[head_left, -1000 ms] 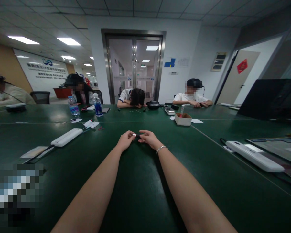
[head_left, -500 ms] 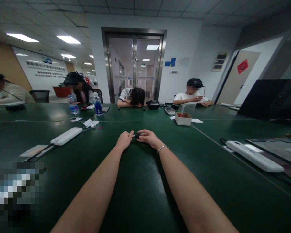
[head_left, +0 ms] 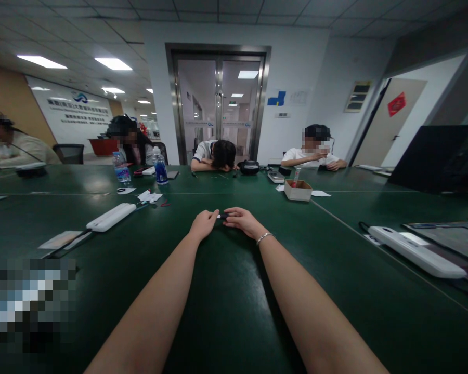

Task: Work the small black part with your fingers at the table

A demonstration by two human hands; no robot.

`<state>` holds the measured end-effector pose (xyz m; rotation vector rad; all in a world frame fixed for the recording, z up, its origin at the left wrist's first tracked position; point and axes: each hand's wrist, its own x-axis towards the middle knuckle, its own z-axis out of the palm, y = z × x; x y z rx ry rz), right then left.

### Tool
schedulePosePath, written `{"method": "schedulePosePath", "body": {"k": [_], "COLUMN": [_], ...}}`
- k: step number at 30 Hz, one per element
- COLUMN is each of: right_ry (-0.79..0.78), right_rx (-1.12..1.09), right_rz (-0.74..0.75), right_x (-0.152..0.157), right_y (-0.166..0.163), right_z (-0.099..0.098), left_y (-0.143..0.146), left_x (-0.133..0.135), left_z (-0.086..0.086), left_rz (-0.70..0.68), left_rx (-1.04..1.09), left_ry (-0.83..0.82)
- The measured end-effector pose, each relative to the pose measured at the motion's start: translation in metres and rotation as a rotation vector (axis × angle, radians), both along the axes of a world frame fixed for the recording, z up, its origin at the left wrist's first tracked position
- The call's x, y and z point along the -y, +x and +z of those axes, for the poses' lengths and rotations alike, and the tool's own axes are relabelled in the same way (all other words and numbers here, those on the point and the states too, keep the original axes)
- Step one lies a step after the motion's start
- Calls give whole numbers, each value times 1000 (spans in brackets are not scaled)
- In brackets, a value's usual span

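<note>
Both arms reach forward over the green table (head_left: pixel 226 291). Between my hands is a small dark object with a silvery end (head_left: pixel 223 216), too small to tell its kind. My left hand (head_left: pixel 204 224) is closed on the silvery end at the left. The fingers of my right hand (head_left: pixel 245 221) are bent around the dark end, and a silver bracelet (head_left: pixel 264 238) circles that wrist. The fingers hide part of the object.
A white power strip (head_left: pixel 112 217) lies left, another white power strip (head_left: pixel 415 252) right. Ahead are a small open box (head_left: pixel 298 192), paper scraps (head_left: pixel 149 196) and two bottles (head_left: pixel 160 169). Several people sit across the table; one person (head_left: pixel 218 156) rests head on arms.
The whole view has shifted slightly, so things appear a little further right. Both hands keep the same hold on the small dark object.
</note>
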<state>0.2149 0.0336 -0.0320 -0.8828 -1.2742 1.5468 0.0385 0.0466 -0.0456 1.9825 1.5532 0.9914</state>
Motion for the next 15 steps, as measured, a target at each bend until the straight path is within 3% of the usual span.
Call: {"method": "schedulePosePath", "body": {"k": [15], "right_ry": [-32], "right_rx": [33], "right_rz": [-56], "right_x": [-5], "right_y": [-1], "right_z": [-3], "left_y": [-4], "left_x": [-3], "left_z": [-8], "left_rz": [-158], "left_rx": [216], "left_ry": [131]}}
